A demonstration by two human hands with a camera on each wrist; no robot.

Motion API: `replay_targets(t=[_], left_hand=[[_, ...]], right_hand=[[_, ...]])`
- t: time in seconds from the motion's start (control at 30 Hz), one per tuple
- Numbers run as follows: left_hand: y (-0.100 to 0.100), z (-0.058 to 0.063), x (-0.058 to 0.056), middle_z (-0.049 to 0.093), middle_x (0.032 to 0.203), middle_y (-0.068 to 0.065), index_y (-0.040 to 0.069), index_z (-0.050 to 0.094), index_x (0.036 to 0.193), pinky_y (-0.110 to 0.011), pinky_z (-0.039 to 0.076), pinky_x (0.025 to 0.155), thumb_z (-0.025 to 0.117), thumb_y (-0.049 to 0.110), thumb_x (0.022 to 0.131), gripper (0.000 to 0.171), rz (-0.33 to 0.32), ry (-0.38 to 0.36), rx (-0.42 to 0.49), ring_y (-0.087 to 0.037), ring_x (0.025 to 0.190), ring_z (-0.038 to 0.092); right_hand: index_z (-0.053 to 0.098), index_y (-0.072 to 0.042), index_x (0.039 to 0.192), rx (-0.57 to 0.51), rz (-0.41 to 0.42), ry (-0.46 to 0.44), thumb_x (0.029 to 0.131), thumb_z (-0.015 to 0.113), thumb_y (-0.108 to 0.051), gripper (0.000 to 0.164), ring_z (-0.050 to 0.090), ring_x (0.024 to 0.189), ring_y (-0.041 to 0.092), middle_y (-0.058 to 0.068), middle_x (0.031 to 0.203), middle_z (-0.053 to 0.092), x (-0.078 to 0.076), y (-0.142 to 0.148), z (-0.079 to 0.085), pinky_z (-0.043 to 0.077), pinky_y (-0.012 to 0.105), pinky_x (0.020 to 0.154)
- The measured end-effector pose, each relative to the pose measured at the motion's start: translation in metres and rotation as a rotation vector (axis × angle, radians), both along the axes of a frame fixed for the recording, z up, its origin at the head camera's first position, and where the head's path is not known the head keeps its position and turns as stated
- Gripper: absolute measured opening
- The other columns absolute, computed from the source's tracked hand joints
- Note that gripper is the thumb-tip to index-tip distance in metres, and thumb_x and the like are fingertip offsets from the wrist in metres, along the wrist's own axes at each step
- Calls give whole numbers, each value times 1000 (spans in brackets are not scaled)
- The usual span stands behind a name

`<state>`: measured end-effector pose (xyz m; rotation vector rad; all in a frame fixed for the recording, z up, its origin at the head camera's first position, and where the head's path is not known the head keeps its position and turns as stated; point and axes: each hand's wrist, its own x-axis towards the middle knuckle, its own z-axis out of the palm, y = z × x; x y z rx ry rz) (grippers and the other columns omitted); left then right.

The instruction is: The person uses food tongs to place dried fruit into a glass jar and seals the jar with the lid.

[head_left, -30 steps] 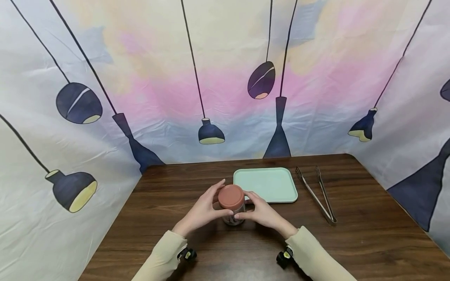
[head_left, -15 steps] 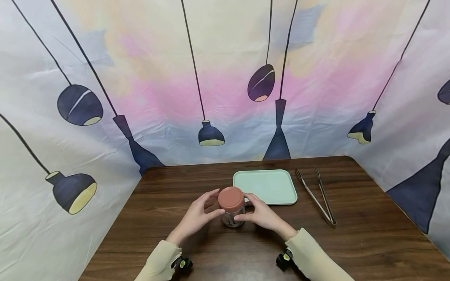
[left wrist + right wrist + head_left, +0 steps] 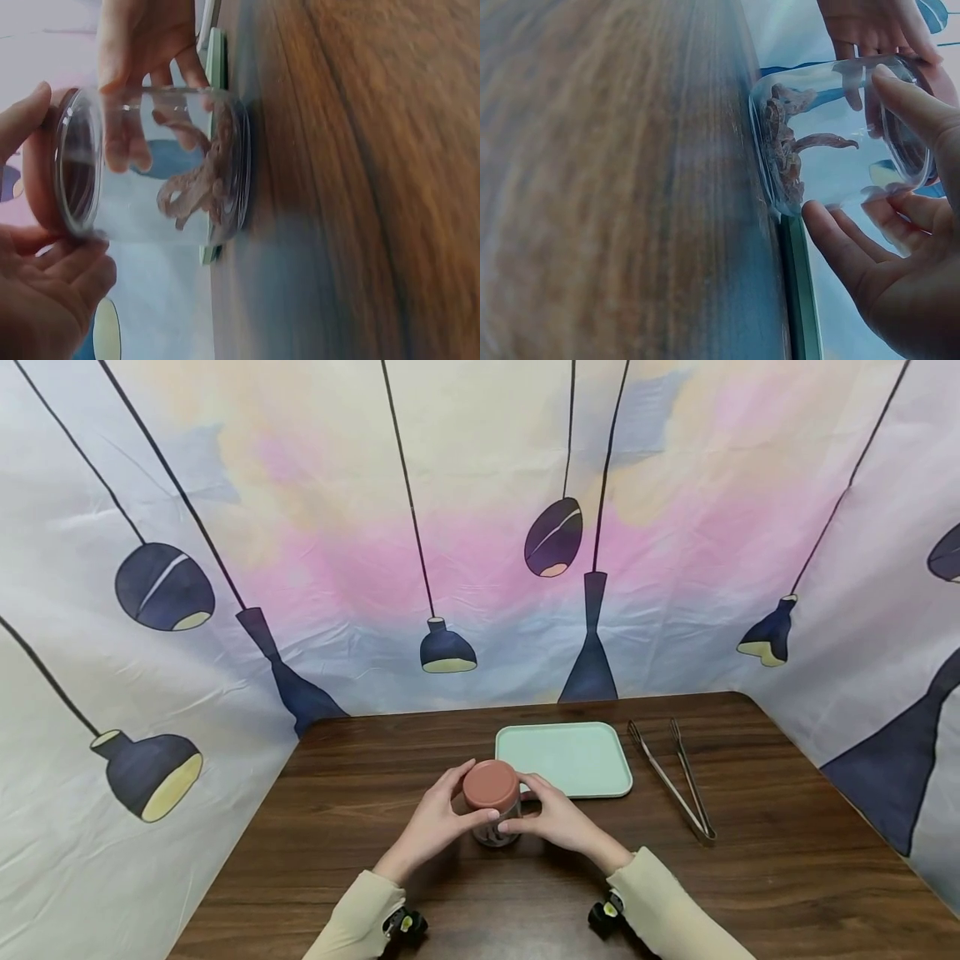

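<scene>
A clear jar (image 3: 139, 199) with a reddish-brown lid (image 3: 491, 785) stands upright on the wooden table. Several brownish, wrinkled dried strips (image 3: 196, 184) lie at its bottom. My left hand (image 3: 433, 822) grips the lid from the left, thumb in front and fingers behind. From the right, my right hand (image 3: 564, 821) holds the jar's clear body between thumb and fingers. In the right wrist view its thumb and fingers (image 3: 840, 244) touch the wall. The lid sits on the jar; whether it is loosened I cannot tell.
A pale green tray (image 3: 570, 760) lies flat behind the jar, partly hidden by the right hand. Metal tongs (image 3: 678, 785) rest spread on the table (image 3: 787, 843) to the right of the tray. A lamp-patterned cloth (image 3: 480, 527) hangs behind.
Half a second ago my left hand was spread away from the lid's left side; it has moved back right and grips the lid again. The right hand and jar stay in place.
</scene>
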<state>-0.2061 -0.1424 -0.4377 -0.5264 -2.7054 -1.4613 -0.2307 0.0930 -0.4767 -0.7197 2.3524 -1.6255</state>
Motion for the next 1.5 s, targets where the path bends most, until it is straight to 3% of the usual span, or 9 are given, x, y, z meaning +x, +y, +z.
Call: replay_targets(t=[0.27, 0.4, 0.77, 1.07, 1.2, 1.37, 1.5], left_hand=[[15, -4, -1, 51, 141, -12, 6, 33, 155, -53, 47, 97, 85, 50, 78, 103, 35, 53, -16, -27, 123, 56], [17, -4, -1, 49, 143, -12, 6, 32, 156, -52, 47, 96, 86, 49, 77, 104, 25, 41, -15, -27, 122, 56], [5, -2, -13, 54, 141, -7, 13, 35, 155, -48, 49, 96, 86, 46, 79, 98, -83, 18, -13, -23, 122, 58], [-11, 3, -17, 46, 151, -8, 14, 29, 159, -44, 47, 102, 83, 33, 86, 92, -228, -101, 19, -26, 134, 50], [-9, 2, -15, 49, 148, -7, 15, 32, 157, -48, 45, 102, 83, 37, 85, 92, -188, -82, 14, -26, 133, 51], [1, -2, -6, 49, 146, -7, 14, 34, 155, -51, 45, 101, 83, 47, 82, 93, -79, -11, -28, -24, 129, 54], [12, -3, 1, 50, 141, -10, 8, 37, 151, -50, 48, 97, 81, 55, 81, 95, 27, 70, -71, -25, 123, 57]], right_hand=[[40, -23, 154, 30, 20, 73, 87, 80, -40, 80, 57, 119, 21, 2, 141, 48, 0, -2, 1, 54, 27, 85], [41, -25, 153, 45, 20, 83, 88, 80, -40, 78, 57, 118, 20, 1, 141, 48, 1, -2, 0, 54, 29, 85], [36, -24, 156, 77, 24, 89, 91, 76, -43, 78, 56, 120, 21, 3, 150, 43, 1, 1, 4, 54, 30, 86], [37, -21, 155, 58, 28, 65, 90, 76, -43, 80, 56, 121, 23, 5, 150, 42, 3, -1, 0, 54, 29, 85], [35, -20, 156, 67, 36, 65, 90, 76, -43, 81, 55, 122, 24, 6, 150, 42, 3, -1, 1, 54, 30, 85], [36, -17, 156, 65, 34, 66, 91, 76, -41, 80, 56, 121, 24, 8, 148, 43, 3, 1, 2, 54, 30, 83], [36, -17, 156, 66, 20, 75, 90, 77, -42, 82, 57, 118, 22, 7, 143, 46, 3, 0, 1, 55, 29, 82]])
